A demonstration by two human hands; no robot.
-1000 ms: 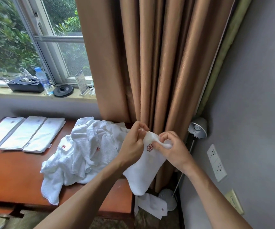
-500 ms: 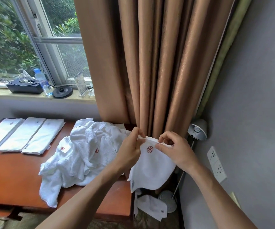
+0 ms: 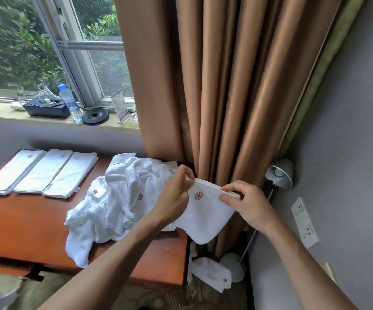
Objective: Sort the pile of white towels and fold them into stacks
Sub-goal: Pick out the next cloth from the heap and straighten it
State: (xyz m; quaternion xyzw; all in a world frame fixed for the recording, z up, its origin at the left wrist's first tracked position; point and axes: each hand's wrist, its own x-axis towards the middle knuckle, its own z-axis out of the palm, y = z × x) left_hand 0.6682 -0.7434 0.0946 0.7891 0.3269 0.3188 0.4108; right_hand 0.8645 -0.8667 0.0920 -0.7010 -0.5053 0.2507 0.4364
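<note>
Whereas the hands were closer a moment ago, the left hand (image 3: 173,199) and right hand (image 3: 249,205) now pinch the top hem of the towel (image 3: 205,217) wider apart, just past the right end of the table (image 3: 24,224); soft white terry with a red stitched flower; the crumpled pile (image 3: 118,198) lies on that glossy wooden table.

Forearms extended, left hand (image 3: 173,199) and right hand (image 3: 249,205) both pinch the towel (image 3: 205,217).

Soft daylight from window (image 3: 91,63) upper left, room evenly lit, dimmer toward floor. Sheen on curtain (image 3: 225,97) folds, dark creases between. Faint shadow under towel pile (image 3: 122,198) on table (image 3: 24,224). Foliage outside slightly smeared. Wide-angle bending at edges; bottom-left corner blurred.
</note>
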